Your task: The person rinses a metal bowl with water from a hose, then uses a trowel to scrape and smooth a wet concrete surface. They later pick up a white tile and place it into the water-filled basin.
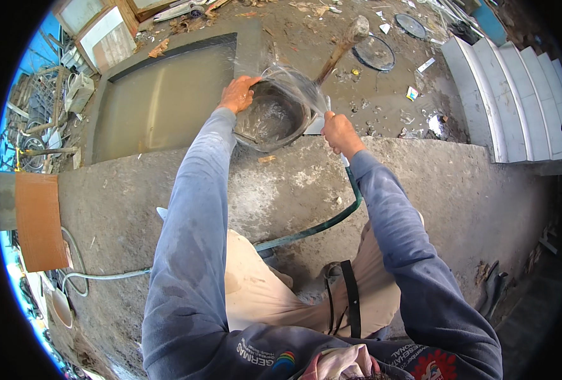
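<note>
A dark, mud-smeared bucket [270, 117] lies at the far edge of the concrete slab, its mouth facing me. My left hand [238, 95] holds its left rim, fingers toward the top of the opening. To the right of the bucket, my right hand [343, 134] is closed round the whitish end of a green hose [312, 229]. Water [296, 85] sprays from that end in a clear arc over the upper rim and into the bucket. The hose bends down and passes between my legs. A muddy wooden handle [343, 49] slants up behind the bucket.
A rectangular concrete basin [173, 95] of murky water lies at the left. White-grey steps [515, 95] rise at the right. Wet muddy ground with scattered litter and round mesh-like discs [374, 52] stretches beyond the slab [420, 174]. A brown board [41, 221] stands at far left.
</note>
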`<action>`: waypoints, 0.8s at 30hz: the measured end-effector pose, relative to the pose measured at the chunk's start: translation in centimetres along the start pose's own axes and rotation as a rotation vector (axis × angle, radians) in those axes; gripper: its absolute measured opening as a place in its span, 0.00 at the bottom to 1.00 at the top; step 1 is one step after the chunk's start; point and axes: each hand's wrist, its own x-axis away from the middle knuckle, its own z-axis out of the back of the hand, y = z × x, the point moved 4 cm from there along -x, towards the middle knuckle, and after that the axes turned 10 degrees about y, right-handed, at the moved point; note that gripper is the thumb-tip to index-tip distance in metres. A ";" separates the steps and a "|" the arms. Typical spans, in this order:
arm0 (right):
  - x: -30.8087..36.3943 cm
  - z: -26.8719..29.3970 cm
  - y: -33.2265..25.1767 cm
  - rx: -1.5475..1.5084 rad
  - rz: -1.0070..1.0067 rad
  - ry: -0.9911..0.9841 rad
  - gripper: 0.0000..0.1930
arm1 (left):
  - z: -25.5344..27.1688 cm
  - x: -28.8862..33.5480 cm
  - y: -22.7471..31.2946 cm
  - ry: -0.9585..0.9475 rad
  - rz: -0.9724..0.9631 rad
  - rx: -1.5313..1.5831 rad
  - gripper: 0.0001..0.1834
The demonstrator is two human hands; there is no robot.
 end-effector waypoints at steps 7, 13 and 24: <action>1.1 -1.2 -0.9 0.053 0.147 -0.085 0.25 | -1.1 0.1 0.8 0.033 -0.125 -0.112 0.28; 0.7 -0.7 1.1 0.087 0.160 -0.152 0.12 | 1.4 1.3 3.1 0.095 -0.275 -0.086 0.20; 1.4 -2.0 3.3 0.346 0.339 -0.184 0.11 | -4.7 2.6 12.0 -0.445 0.013 0.511 0.20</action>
